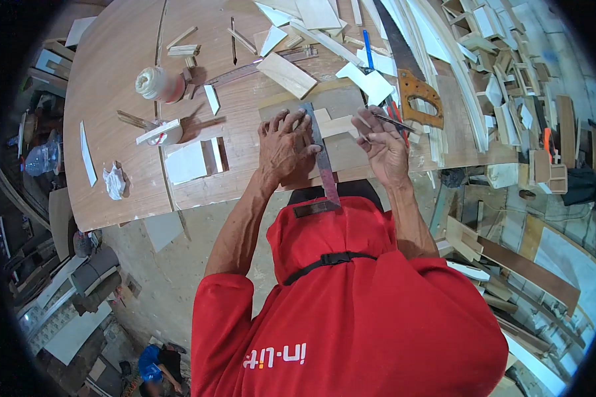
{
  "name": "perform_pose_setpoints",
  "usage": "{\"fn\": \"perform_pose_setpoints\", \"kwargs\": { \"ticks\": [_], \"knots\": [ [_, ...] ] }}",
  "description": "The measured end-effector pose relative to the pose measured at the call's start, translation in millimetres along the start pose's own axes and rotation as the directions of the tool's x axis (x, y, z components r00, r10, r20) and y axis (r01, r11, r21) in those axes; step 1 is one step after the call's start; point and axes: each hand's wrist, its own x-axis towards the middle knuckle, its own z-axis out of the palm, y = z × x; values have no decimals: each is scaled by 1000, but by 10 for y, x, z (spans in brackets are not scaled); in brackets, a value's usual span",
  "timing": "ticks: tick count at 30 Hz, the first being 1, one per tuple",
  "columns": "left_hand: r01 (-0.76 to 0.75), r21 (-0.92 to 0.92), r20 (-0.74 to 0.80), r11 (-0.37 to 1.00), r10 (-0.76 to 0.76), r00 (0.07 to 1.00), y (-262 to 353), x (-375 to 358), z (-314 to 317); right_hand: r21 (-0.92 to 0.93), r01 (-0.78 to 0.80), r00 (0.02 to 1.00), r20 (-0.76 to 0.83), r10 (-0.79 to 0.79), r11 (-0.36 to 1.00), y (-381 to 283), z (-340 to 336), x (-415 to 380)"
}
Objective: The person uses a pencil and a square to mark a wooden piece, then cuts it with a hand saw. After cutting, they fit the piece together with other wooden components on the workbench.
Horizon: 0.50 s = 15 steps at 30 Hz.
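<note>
My left hand (286, 147) lies on the wooden table (225, 172), fingers bent and spread, its fingertips and thumb against the blade of a metal try square (322, 159). The square's dark handle (313, 208) hangs past the table's front edge, over the red clothing. Under and beside the blade lie light wood strips (341, 126) on a thin brown board (351, 157). My right hand (383, 142) is raised at the right of these strips, palm partly up, with a thin dark pencil-like tool (394, 122) held between the fingers.
A handsaw (420, 99), a blue marker (368, 49) and white offcuts (371, 83) lie at the back right. Left of my hands are a glue jar (160, 85), a cup (164, 133) and a white block (187, 162). Another person (153, 364) is low at the bottom left.
</note>
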Motion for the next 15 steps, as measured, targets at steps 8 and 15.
{"fn": "perform_pose_setpoints", "kwargs": {
  "ticks": [8, 15],
  "knots": [
    [-39, 1, -47, 999, 39, 998, -49, 3, 64, -520, 136, 989, 26, -144, 843, 248, -197, 214],
    [-20, 5, -23, 1000, 20, 1000, -23, -2, 21, -843, 291, 938, 157, -310, 452, 441, 46, 306]
  ]
}}
